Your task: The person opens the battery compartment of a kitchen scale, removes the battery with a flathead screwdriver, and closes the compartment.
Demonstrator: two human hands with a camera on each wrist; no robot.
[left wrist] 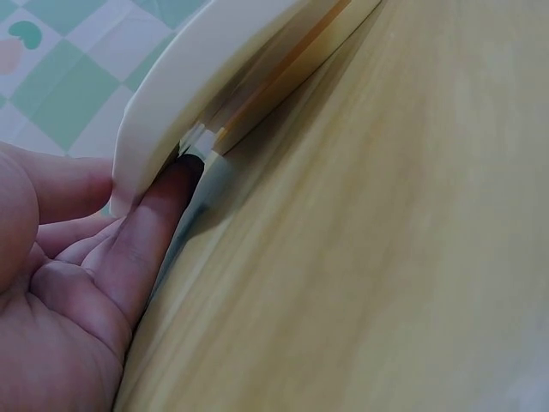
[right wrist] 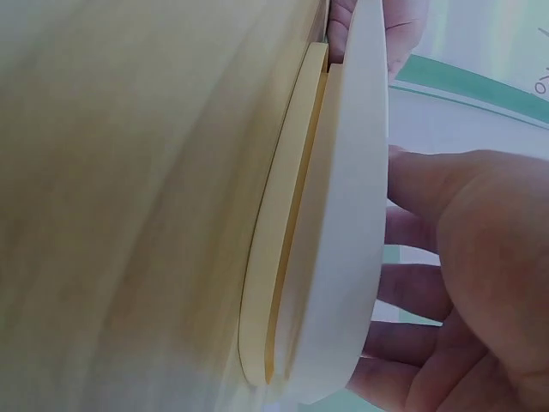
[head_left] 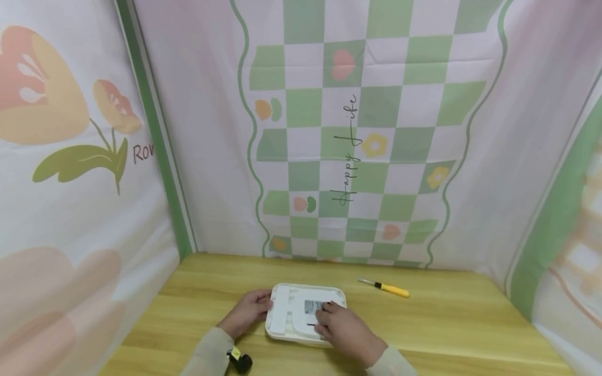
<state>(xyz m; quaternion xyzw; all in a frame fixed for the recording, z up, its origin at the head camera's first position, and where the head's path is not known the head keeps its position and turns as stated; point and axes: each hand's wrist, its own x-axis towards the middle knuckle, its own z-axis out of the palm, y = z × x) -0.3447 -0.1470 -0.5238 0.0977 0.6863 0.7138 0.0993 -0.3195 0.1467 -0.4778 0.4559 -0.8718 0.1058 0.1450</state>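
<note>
A flat white plastic device (head_left: 287, 334) with rounded corners lies on the wooden table, its panelled side with a grey label (head_left: 310, 307) facing up. At its left edge my left hand (head_left: 249, 312) holds it, the thumb at the upper rim and a finger reaching in under the casing (left wrist: 159, 120). My right hand (head_left: 348, 331) lies over the right part of the device and covers some of the label. In the right wrist view, its thumb and fairly straight fingers (right wrist: 412, 287) touch the upper face. A short dark mark shows beside these fingers in the head view.
A screwdriver (head_left: 395, 291) with a yellow handle lies on the table (head_left: 437, 324) behind and to the right of the device. A small black object (head_left: 242, 363) with a yellow tag sits at the left sleeve. Patterned fabric (head_left: 305, 146) encloses the back and sides.
</note>
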